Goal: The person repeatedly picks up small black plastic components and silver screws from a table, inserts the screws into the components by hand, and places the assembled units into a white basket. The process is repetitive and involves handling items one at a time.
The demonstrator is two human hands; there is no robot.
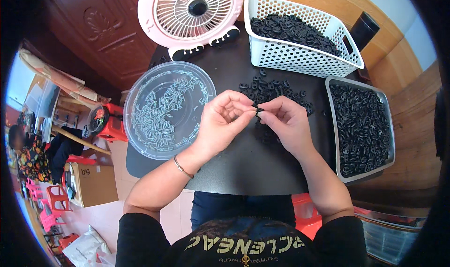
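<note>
My left hand (pixel 224 121) and my right hand (pixel 287 124) meet over the dark table, thumbs and forefingers pinched together. Between their fingertips is a small black plastic piece (pixel 256 108), mostly covered by the fingers. Just beyond and partly beneath my hands lies a loose heap of black oval pieces with holes (pixel 276 88). Left of my left hand stands a round clear tub (pixel 136 142) with many small silvery pins or screws (pixel 157 114) scattered inside. Whether a pin is also between my fingers cannot be made out.
A white perforated basket (pixel 290 60) and a metal tray (pixel 333 121), both full of black pieces, stand at the back and right. A pink fan (pixel 146 14) stands at the back of the table (pixel 225 175). Far left sits another person (pixel 35 157) near a cardboard box (pixel 96 185).
</note>
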